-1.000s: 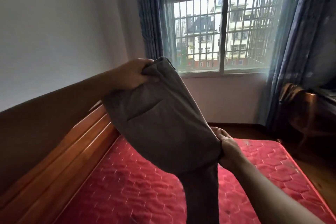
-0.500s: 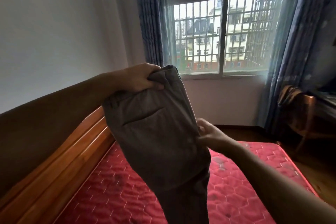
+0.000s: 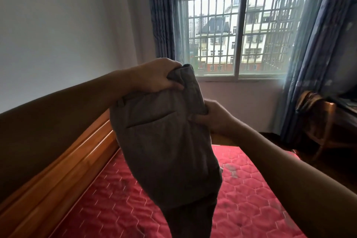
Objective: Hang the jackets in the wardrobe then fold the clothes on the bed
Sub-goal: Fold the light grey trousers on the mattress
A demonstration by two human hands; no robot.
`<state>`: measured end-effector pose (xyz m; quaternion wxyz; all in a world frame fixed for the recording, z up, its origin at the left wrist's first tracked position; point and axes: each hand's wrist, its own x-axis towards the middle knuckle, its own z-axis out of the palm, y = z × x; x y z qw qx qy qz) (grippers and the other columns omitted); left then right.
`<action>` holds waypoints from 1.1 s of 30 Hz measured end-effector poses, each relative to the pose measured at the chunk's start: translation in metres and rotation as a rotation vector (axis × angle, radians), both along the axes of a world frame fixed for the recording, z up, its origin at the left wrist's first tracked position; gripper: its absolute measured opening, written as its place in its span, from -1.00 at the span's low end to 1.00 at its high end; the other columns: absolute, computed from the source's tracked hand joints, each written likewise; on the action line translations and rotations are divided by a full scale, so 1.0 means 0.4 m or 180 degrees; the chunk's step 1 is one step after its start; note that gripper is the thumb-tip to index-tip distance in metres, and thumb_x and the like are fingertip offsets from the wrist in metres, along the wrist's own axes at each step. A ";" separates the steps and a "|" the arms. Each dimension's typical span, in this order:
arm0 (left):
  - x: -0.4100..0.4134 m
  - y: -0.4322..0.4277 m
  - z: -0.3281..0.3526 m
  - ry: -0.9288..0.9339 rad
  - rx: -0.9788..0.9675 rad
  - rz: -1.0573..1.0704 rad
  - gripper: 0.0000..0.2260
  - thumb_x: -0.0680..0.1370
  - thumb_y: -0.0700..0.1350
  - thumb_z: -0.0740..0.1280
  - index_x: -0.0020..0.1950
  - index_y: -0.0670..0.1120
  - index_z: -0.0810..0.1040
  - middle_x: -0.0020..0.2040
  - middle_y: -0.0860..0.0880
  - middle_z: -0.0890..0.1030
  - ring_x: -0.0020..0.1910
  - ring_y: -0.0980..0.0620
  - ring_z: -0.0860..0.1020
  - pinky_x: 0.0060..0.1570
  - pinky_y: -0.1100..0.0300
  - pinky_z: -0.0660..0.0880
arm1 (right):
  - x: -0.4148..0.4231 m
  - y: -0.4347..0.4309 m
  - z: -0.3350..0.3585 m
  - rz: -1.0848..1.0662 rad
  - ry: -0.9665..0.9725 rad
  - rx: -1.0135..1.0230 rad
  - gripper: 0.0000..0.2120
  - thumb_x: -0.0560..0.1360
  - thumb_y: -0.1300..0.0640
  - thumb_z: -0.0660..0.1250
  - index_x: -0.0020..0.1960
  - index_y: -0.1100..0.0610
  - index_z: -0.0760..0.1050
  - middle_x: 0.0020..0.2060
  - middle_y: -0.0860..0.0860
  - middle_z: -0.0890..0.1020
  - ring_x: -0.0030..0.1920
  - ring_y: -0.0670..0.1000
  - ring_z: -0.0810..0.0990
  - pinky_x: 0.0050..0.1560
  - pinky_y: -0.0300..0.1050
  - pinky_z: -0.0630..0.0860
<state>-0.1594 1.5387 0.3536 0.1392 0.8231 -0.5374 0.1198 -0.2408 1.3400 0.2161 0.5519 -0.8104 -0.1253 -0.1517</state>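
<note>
I see the grey trousers [image 3: 164, 147] held up in the air above the red mattress [image 3: 247, 205]. The left hand [image 3: 158, 77], at 11 o'clock of them, grips the waistband with curled fingers. The right hand [image 3: 216, 116], at 2 o'clock, pinches the same edge.

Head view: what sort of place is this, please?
Most likely a bedroom in a home. A red quilted mattress lies in an orange wooden bed frame, long blue curtains hang beside a barred window, and the left hand and right hand hold grey fabric trousers above it.
</note>
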 end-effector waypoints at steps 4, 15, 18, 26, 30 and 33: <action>0.008 0.010 -0.002 0.0019 0.0059 -0.0004 -0.80 0.49 -0.06 0.51 0.02 -0.12 0.61 -0.08 -0.01 0.67 -0.06 0.08 0.62 -0.01 0.06 0.52 | -0.031 -0.048 -0.168 0.0031 0.0858 -0.0751 -0.80 0.41 0.24 0.55 -0.28 0.00 0.61 -0.35 -0.27 0.59 -0.28 -0.30 0.51 -0.23 -0.20 0.52; 0.001 -0.002 0.007 0.0050 -0.0032 -0.0028 -0.76 0.49 -0.07 0.51 0.09 -0.13 0.61 -0.01 -0.03 0.68 -0.01 0.05 0.63 0.08 -0.01 0.53 | -0.076 -0.137 -0.191 0.0044 0.1547 -0.1691 -0.85 0.50 0.30 0.44 0.07 0.21 0.63 -0.10 -0.01 0.65 -0.09 -0.08 0.55 0.10 0.09 0.55; -0.004 -0.019 0.009 0.0091 0.0015 -0.0025 -0.77 0.49 -0.02 0.51 0.05 -0.10 0.60 -0.05 -0.01 0.66 -0.06 0.07 0.62 0.04 0.00 0.54 | -0.071 -0.080 -0.003 -0.0062 0.0603 -0.0775 -0.58 0.46 0.34 0.49 0.28 0.24 0.49 0.07 0.13 0.64 0.04 0.03 0.63 0.11 0.07 0.60; -0.007 -0.049 -0.048 0.0235 -0.0174 0.0050 -0.61 0.35 0.11 0.60 -0.03 0.08 0.44 -0.08 0.02 0.63 -0.11 0.10 0.58 -0.17 0.18 0.43 | -0.093 0.017 0.206 -0.0486 -0.0127 -0.0869 -0.62 0.40 0.48 0.43 0.20 0.35 0.55 0.06 0.35 0.63 0.00 0.15 0.62 0.12 0.24 0.56; 0.019 0.023 -0.103 0.0655 0.0421 0.0248 -0.52 0.28 0.10 0.63 0.09 0.11 0.50 -0.02 0.11 0.62 -0.08 0.17 0.59 -0.11 0.19 0.55 | -0.104 0.006 0.180 -0.0604 -0.0096 -0.0703 -0.65 0.37 0.55 0.36 0.15 0.40 0.56 0.04 0.37 0.63 0.02 0.24 0.63 0.13 0.29 0.56; 0.053 0.102 -0.138 0.1276 0.0551 0.0403 -0.60 0.35 -0.13 0.62 0.11 -0.02 0.57 -0.02 0.02 0.67 -0.08 0.08 0.65 -0.07 -0.01 0.66 | -0.112 -0.025 0.172 -0.0707 0.0073 -0.0606 -0.64 0.38 0.55 0.35 0.15 0.37 0.56 0.05 0.35 0.63 0.00 0.14 0.62 0.14 0.22 0.56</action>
